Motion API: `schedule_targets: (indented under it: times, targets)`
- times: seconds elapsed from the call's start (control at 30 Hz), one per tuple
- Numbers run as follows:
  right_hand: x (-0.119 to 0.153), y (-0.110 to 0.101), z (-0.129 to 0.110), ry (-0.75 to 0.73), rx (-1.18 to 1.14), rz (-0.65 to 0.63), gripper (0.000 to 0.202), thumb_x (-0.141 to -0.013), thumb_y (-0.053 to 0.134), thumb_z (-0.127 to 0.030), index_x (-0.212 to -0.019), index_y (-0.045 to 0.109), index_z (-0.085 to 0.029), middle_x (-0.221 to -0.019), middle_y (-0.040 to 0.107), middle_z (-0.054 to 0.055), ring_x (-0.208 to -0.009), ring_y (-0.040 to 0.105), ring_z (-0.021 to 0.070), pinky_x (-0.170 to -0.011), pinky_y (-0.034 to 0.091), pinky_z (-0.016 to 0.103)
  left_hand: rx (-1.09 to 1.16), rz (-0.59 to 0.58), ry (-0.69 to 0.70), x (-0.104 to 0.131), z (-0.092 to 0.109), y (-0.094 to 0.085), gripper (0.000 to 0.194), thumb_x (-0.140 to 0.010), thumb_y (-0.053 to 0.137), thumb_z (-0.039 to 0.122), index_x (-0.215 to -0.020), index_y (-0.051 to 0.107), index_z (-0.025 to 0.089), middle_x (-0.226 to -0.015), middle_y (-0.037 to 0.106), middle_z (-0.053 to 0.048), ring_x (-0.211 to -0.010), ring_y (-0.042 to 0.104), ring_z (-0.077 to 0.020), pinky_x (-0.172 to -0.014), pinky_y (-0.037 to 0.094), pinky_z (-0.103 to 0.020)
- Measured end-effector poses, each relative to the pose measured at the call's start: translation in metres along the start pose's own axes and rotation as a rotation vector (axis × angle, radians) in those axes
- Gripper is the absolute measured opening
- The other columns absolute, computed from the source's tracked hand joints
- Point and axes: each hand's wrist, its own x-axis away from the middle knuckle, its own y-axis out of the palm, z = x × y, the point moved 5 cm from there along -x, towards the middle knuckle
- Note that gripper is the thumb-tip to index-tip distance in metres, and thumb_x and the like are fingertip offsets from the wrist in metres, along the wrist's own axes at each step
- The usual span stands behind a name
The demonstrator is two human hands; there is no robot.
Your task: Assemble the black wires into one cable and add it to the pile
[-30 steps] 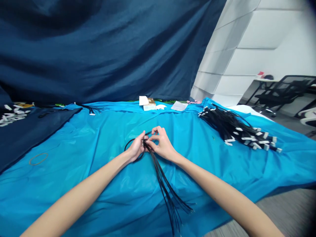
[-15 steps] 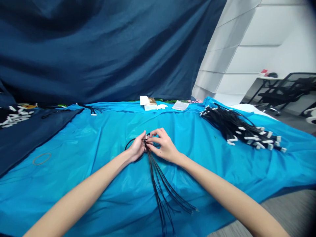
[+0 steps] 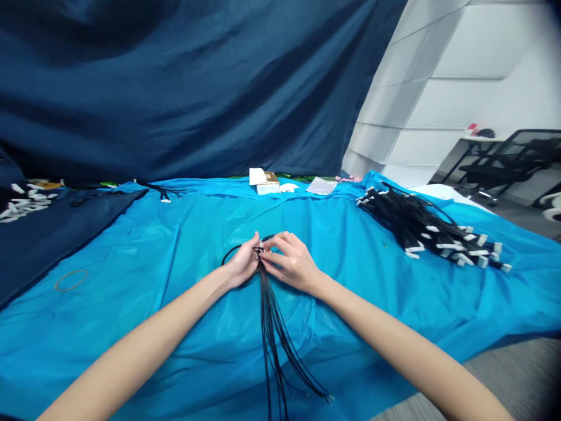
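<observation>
My left hand (image 3: 243, 263) is closed around one end of a black cable bundle, with a small whitish connector showing between thumb and palm. My right hand (image 3: 290, 261) meets it from the right, fingertips pinched at that same end. From between the hands the loose black wires (image 3: 277, 339) fan down toward the front edge of the cloth. A black loop (image 3: 226, 255) of the cable curves out behind my left hand. The exact parts under my fingertips are too small to make out.
A bright blue cloth (image 3: 184, 327) covers the table. Many black cables (image 3: 398, 219) with white connectors lie piled at right; white connectors (image 3: 26, 202) show at far left. At the back sit a small box (image 3: 267, 187) and a paper sheet (image 3: 322, 186). A rubber band (image 3: 71, 280) lies left.
The hanging wires have swung left and now hang closer together. My right fingers have drawn in tighter against the connector end, while my left hand has hardly moved.
</observation>
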Motion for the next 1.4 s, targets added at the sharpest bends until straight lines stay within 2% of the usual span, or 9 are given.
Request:
schedule_targets:
  times: [0.2, 0.37, 0.6, 0.83, 0.97, 1.13, 1.27, 1.33, 1.4]
  targets:
    - [-0.002, 0.000, -0.001, 0.008, 0.038, -0.024, 0.017, -0.085, 0.047, -0.025, -0.085, 0.064, -0.021, -0.090, 0.060, 0.006, -0.087, 0.046, 0.0185, -0.069, 0.035, 0.034, -0.011, -0.007, 0.024, 0.001, 0.000, 0.002, 0.042, -0.087, 0.037, 0.040, -0.063, 0.057, 0.012, -0.058, 0.057, -0.004, -0.051, 0.051, -0.0109, -0.052, 0.041, -0.022]
    - [-0.002, -0.002, -0.004, -0.046, 0.116, 0.031, 0.020, -0.086, 0.045, -0.023, -0.080, 0.063, -0.020, -0.088, 0.062, 0.005, -0.085, 0.046, 0.0182, -0.066, 0.034, 0.033, -0.010, -0.008, 0.036, 0.001, 0.001, 0.005, 0.046, -0.090, 0.030, 0.036, -0.061, 0.056, 0.012, -0.056, 0.056, -0.003, -0.049, 0.050, -0.0103, -0.049, 0.039, -0.022]
    - [0.001, 0.001, 0.001, -0.007, 0.020, 0.061, 0.016, -0.084, 0.047, -0.022, -0.084, 0.062, -0.019, -0.090, 0.063, 0.005, -0.085, 0.048, 0.0176, -0.069, 0.038, 0.032, -0.030, -0.044, 0.018, 0.002, 0.002, 0.007, 0.046, -0.091, 0.027, 0.036, -0.066, 0.057, 0.011, -0.060, 0.058, -0.005, -0.055, 0.055, -0.0123, -0.054, 0.044, -0.023]
    - [0.000, 0.000, 0.007, 0.116, -0.286, 0.099, 0.010, -0.080, 0.052, -0.021, -0.083, 0.061, -0.019, -0.086, 0.064, 0.005, -0.083, 0.052, 0.0161, -0.075, 0.043, 0.031, -0.069, -0.087, -0.024, 0.000, 0.000, 0.002, 0.040, -0.088, 0.031, 0.042, -0.070, 0.051, 0.013, -0.056, 0.053, -0.002, -0.046, 0.050, -0.0105, -0.046, 0.040, -0.022]
    - [-0.004, -0.008, 0.015, 0.317, -0.582, 0.169, 0.009, -0.079, 0.054, -0.021, -0.079, 0.062, -0.017, -0.082, 0.065, 0.005, -0.081, 0.057, 0.0152, -0.077, 0.045, 0.031, -0.067, -0.112, -0.064, -0.001, -0.002, -0.002, 0.043, -0.086, 0.031, 0.048, -0.067, 0.047, 0.014, -0.053, 0.046, 0.000, -0.043, 0.044, -0.0090, -0.044, 0.037, -0.021]
    - [-0.002, -0.006, 0.027, 0.630, -1.039, 0.207, 0.014, -0.078, 0.057, -0.029, -0.078, 0.063, -0.015, -0.083, 0.066, 0.006, -0.079, 0.062, 0.0165, -0.075, 0.049, 0.030, -0.048, -0.186, -0.086, -0.001, -0.003, 0.001, 0.042, -0.083, 0.034, 0.053, -0.071, 0.047, 0.015, -0.056, 0.044, 0.000, -0.046, 0.042, -0.0093, -0.045, 0.035, -0.020]
    - [0.000, -0.008, 0.031, 0.692, -1.204, 0.284, 0.014, -0.075, 0.061, -0.029, -0.080, 0.062, -0.016, -0.078, 0.065, 0.003, -0.075, 0.062, 0.0150, -0.072, 0.050, 0.029, -0.006, -0.212, -0.112, -0.001, -0.004, 0.003, 0.042, -0.084, 0.033, 0.053, -0.073, 0.048, 0.015, -0.059, 0.044, 0.000, -0.046, 0.041, -0.0090, -0.044, 0.033, -0.020]
    - [-0.001, -0.011, 0.028, 0.634, -1.237, 0.189, 0.015, -0.074, 0.062, -0.027, -0.085, 0.063, -0.016, -0.080, 0.065, 0.003, -0.075, 0.062, 0.0143, -0.072, 0.051, 0.028, -0.011, -0.206, -0.107, -0.002, -0.005, 0.002, 0.043, -0.084, 0.034, 0.052, -0.070, 0.049, 0.014, -0.059, 0.045, -0.001, -0.048, 0.043, -0.0098, -0.045, 0.035, -0.021]
    - [-0.005, -0.013, 0.021, 0.513, -1.278, -0.012, 0.019, -0.074, 0.061, -0.025, -0.090, 0.063, -0.016, -0.085, 0.064, 0.004, -0.077, 0.062, 0.0142, -0.072, 0.052, 0.029, -0.029, -0.173, -0.087, -0.003, -0.005, -0.001, 0.043, -0.084, 0.036, 0.050, -0.066, 0.049, 0.013, -0.057, 0.047, -0.002, -0.048, 0.045, -0.0108, -0.046, 0.037, -0.022]
